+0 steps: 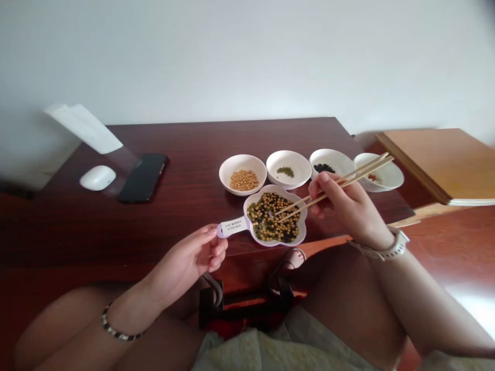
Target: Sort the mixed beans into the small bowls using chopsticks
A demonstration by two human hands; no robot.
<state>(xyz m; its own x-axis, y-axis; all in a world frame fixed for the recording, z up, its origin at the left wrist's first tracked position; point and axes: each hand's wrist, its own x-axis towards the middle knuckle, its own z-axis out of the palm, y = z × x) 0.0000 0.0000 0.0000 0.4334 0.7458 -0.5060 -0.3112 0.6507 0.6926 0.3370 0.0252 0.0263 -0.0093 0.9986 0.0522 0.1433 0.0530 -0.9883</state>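
Observation:
My left hand [201, 250] pinches the end of the handle of a flower-shaped dish [303, 226] with a pale purple rim and a printed label. Mixed beans [266, 219], yellow, green and black, fill the dish. My right hand [342, 206] grips a pair of wooden chopsticks [365, 167], their tips down among the mixed beans. Behind the dish stand a white bowl [224, 172] of yellow soybeans [244, 180] and another white bowl [299, 162] with a few green beans [285, 171]. Further right, a bowl [336, 156] holds black beans [324, 168].
At the far right of the row is a bowl [394, 178] with reddish bits, partly behind the chopsticks. A black phone [143, 178], a white mouse-like object [98, 178] and a white folded sheet [91, 126] are on the left of the dark table [185, 154]. A wooden stool-like surface [444, 159] stands right.

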